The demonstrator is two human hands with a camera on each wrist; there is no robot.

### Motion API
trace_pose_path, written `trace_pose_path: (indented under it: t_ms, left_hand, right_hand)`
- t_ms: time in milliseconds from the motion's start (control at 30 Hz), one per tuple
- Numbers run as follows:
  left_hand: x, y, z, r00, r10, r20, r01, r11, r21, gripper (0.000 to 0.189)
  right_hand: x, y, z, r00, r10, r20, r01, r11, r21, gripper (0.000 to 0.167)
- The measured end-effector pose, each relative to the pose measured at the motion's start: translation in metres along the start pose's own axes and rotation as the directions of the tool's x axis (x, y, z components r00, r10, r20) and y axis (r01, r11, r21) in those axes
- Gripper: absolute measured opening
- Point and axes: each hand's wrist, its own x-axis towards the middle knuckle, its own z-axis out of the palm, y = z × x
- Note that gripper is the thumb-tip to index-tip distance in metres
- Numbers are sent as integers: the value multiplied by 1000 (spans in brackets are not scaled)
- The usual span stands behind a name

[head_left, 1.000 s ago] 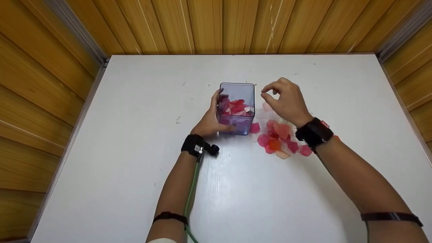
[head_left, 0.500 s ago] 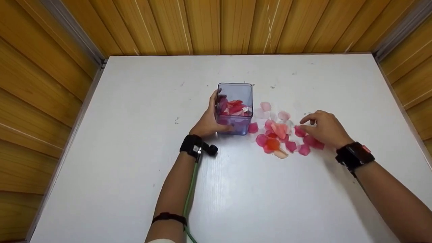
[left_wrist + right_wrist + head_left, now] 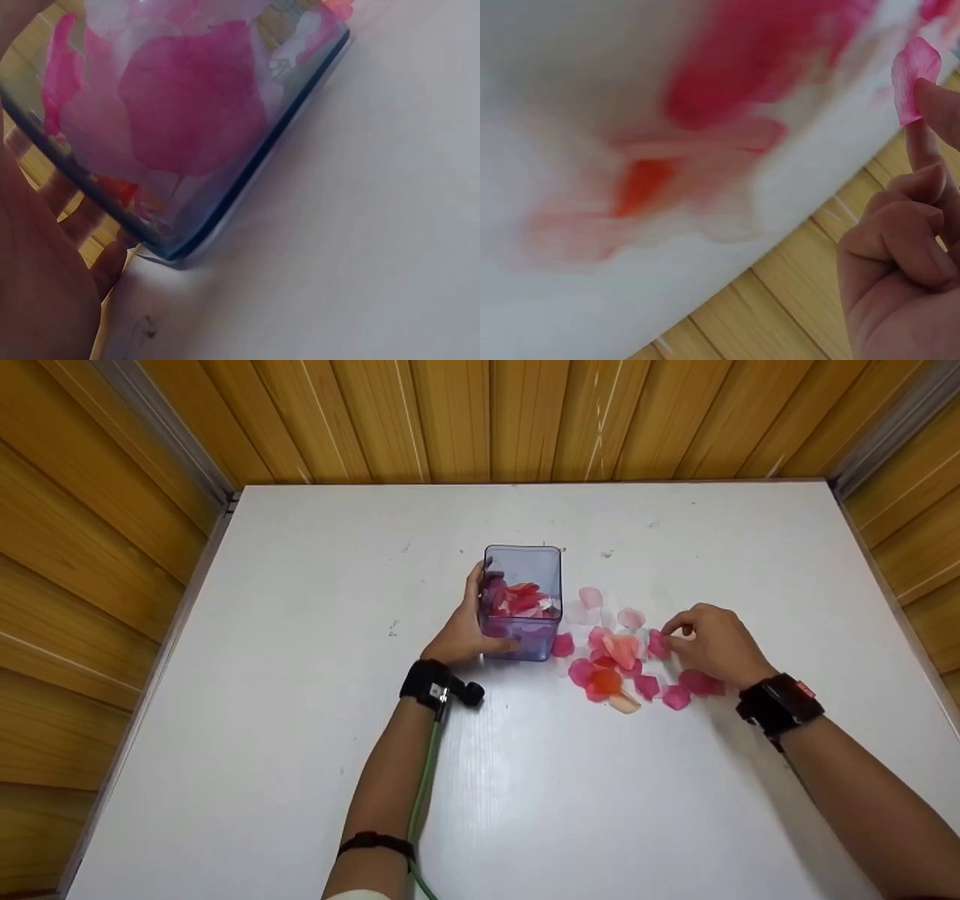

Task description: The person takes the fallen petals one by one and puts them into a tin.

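Note:
A clear bluish plastic box (image 3: 523, 639) stands on the table, with pink, red and white petals (image 3: 525, 600) inside it. My left hand (image 3: 459, 634) grips the box from its left side, thumb across the front and fingers behind. In the left wrist view, petals (image 3: 195, 97) show through the box wall. Over the right part of the loose petals, my right hand (image 3: 716, 643) pinches a pink petal (image 3: 915, 71) between thumb and index finger. The other fingers of that hand are curled in toward the palm.
Loose pink, orange, red and pale petals (image 3: 619, 652) lie scattered on the white table (image 3: 337, 697), right of the box. One magenta petal (image 3: 562, 644) lies close to the box's right side. Wood-patterned panels (image 3: 450, 420) stand behind and at both sides.
My right hand has moved from beside the box's rim to the right, down to the loose petals, and now pinches a pink one, shifted slightly left. The left hand and box stay in place.

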Motion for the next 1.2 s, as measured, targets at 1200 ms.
trace_pose_path:
  t_ms: [1200]
  left_hand:
    - [1,1,-1,1000,-19,-8,19,1000,-10,139]
  right_hand:
    - [44,-113,1,971,-135,-199,182,953,242,22]
